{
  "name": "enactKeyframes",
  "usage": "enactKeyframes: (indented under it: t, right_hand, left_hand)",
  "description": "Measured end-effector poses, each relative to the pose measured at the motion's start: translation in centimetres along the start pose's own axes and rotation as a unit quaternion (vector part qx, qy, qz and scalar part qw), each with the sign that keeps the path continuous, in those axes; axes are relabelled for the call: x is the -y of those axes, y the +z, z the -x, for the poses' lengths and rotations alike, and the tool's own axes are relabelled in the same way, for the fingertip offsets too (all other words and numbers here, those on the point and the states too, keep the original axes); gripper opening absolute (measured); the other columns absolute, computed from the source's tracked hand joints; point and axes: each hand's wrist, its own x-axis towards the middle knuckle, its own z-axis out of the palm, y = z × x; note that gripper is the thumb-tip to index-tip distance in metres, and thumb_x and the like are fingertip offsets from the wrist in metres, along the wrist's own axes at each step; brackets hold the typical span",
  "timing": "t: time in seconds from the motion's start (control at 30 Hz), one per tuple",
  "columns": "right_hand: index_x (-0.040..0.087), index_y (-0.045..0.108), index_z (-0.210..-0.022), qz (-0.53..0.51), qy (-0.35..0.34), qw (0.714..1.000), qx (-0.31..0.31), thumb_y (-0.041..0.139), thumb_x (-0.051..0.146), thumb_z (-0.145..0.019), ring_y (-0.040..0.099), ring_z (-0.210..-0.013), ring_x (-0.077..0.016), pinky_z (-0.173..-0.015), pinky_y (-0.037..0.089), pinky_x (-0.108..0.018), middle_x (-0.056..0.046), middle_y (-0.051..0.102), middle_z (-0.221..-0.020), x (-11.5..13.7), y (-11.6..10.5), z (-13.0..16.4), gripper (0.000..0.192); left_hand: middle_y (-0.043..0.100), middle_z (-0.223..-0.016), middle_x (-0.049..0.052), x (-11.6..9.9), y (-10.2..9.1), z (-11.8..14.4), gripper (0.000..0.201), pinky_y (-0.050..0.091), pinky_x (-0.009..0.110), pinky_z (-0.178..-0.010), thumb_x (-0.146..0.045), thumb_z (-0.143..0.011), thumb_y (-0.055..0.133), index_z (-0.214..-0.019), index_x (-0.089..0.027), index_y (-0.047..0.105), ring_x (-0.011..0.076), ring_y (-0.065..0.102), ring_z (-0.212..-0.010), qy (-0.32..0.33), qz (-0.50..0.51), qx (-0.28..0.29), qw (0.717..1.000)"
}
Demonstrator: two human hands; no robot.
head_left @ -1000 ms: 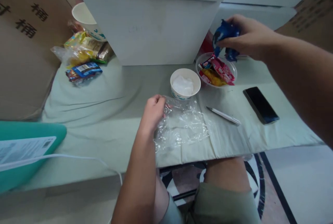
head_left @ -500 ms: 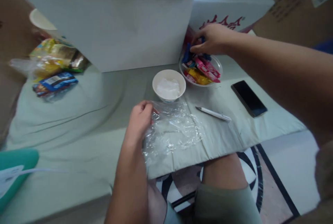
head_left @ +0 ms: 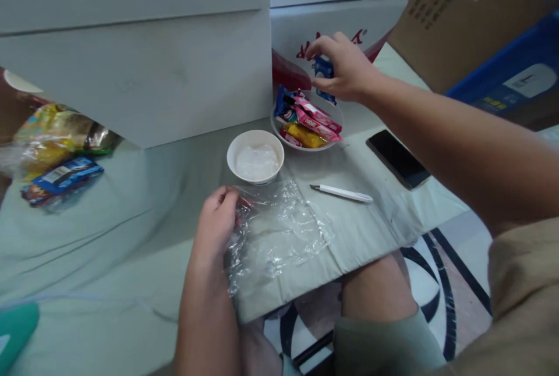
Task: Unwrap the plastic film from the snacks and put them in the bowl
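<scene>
My right hand is above the back of a clear bowl, with a small blue snack packet gripped between thumb and fingers. In that bowl lie pink wrapped wafers, a yellow packet and another blue packet. My left hand pinches the left edge of a crumpled clear plastic bag, which lies spread on the cloth. Just behind the bag stands a white paper bowl with whitish, translucent plastic inside.
A white pen-like cutter and a black phone lie to the right. Large white boxes wall off the back. Snack bags are at the far left, a teal object at the lower left.
My right hand has lifted from the bowl with a blue snack packet. My left hand still holds the plastic bag. The camera view has turned to the right.
</scene>
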Motion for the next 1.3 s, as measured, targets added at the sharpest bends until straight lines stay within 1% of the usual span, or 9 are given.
enactKeyframes:
  t: [0.13,0.3,0.47,0.57,0.7,0.83,0.97,1.17,1.3]
  right_hand:
    - [0.026,0.069,-0.112,-0.067,-0.027,0.997,0.032,0.079,0.031,-0.079,0.066,-0.096,-0.023,-0.094,0.053,-0.039,-0.005,0.072,-0.105,-2.4,1.3,2.7,0.035]
    - [0.025,0.072,-0.106,-0.087,0.011,0.996,-0.027,0.074,0.03,-0.083,0.067,-0.091,-0.0238,-0.091,0.054,-0.041,-0.006,0.071,-0.099,-3.6,3.1,4.7,0.023]
    - [0.023,0.074,-0.103,-0.088,0.031,0.995,0.035,0.084,0.03,-0.075,0.068,-0.084,-0.0222,-0.086,0.056,-0.04,-0.004,0.074,-0.091,-4.0,2.6,4.6,0.03]
    - [0.022,0.07,-0.116,-0.085,0.061,0.994,0.013,0.08,0.03,-0.079,0.071,-0.095,-0.0227,-0.092,0.055,-0.042,-0.004,0.077,-0.102,-1.5,-0.6,6.2,0.039]
    - [0.021,0.069,-0.109,-0.155,0.022,0.983,-0.094,0.063,0.021,-0.089,0.072,-0.103,-0.0218,-0.096,0.056,-0.043,-0.007,0.076,-0.108,5.2,-2.9,13.6,0.021]
    - [0.022,0.056,-0.14,-0.216,-0.008,0.975,0.043,0.076,0.038,-0.081,0.059,-0.135,-0.0351,-0.108,0.052,-0.056,-0.017,0.061,-0.146,11.1,1.5,22.1,0.064]
    - [0.026,0.072,-0.103,-0.181,0.054,0.982,0.022,0.064,0.029,-0.09,0.053,-0.142,-0.0393,-0.111,0.045,-0.064,-0.011,0.068,-0.138,13.3,4.9,25.1,0.015]
    - [0.028,0.07,-0.086,-0.241,0.157,0.951,-0.115,0.068,0.029,-0.087,0.073,-0.081,-0.0225,-0.086,0.059,-0.043,-0.002,0.075,-0.083,13.3,0.1,24.2,0.002]
    - [0.029,0.066,-0.089,-0.411,0.254,0.848,-0.218,0.076,0.051,-0.082,0.066,-0.066,-0.0174,-0.069,0.057,-0.034,0.002,0.067,-0.074,13.0,-0.5,24.8,0.025]
  left_hand:
    - [0.073,-0.074,0.001,0.3,0.4,-0.2,0.022,0.028,0.024,-0.041,-0.041,-0.077,0.054,-0.076,-0.02,0.058,0.009,0.041,-0.042,0.0,0.008,0.009,1.0]
    - [0.073,-0.074,0.001,0.2,0.8,-0.2,0.019,0.03,0.023,-0.042,-0.038,-0.08,0.054,-0.075,-0.019,0.057,0.0085,0.041,-0.043,0.008,0.007,0.018,1.0]
    - [0.072,-0.072,0.0,0.2,1.1,-0.3,0.018,0.032,0.024,-0.043,-0.035,-0.083,0.053,-0.074,-0.02,0.057,0.009,0.042,-0.042,0.001,0.003,0.032,0.999]
    - [0.073,-0.074,0.0,0.4,1.3,-0.5,0.018,0.034,0.024,-0.044,-0.035,-0.084,0.053,-0.076,-0.019,0.058,0.0094,0.046,-0.044,0.004,-0.002,0.049,0.999]
    - [0.073,-0.078,0.001,0.5,1.0,-0.4,0.018,0.037,0.025,-0.047,-0.037,-0.084,0.055,-0.081,-0.019,0.058,0.01,0.051,-0.047,0.022,-0.006,0.092,0.995]
    - [0.075,-0.086,0.004,0.7,0.1,0.3,0.022,0.044,0.025,-0.059,-0.035,-0.076,0.068,-0.082,-0.02,0.054,0.0116,0.059,-0.062,0.083,-0.025,0.205,0.975]
    - [0.075,-0.096,0.005,1.6,-1.1,0.8,0.026,0.046,0.026,-0.071,-0.024,-0.066,0.07,-0.078,-0.02,0.047,0.013,0.063,-0.08,0.109,-0.022,0.335,0.936]
    - [0.071,-0.084,0.002,2.6,-2.4,0.6,0.017,0.045,0.025,-0.068,-0.019,-0.067,0.066,-0.081,-0.019,0.055,0.0121,0.062,-0.073,0.125,-0.006,0.235,0.964]
    - [0.074,-0.084,0.005,2.1,-2.9,1.1,0.012,0.049,0.027,-0.072,-0.028,-0.074,0.069,-0.076,-0.017,0.066,0.0152,0.066,-0.078,0.189,0.047,0.174,0.965]
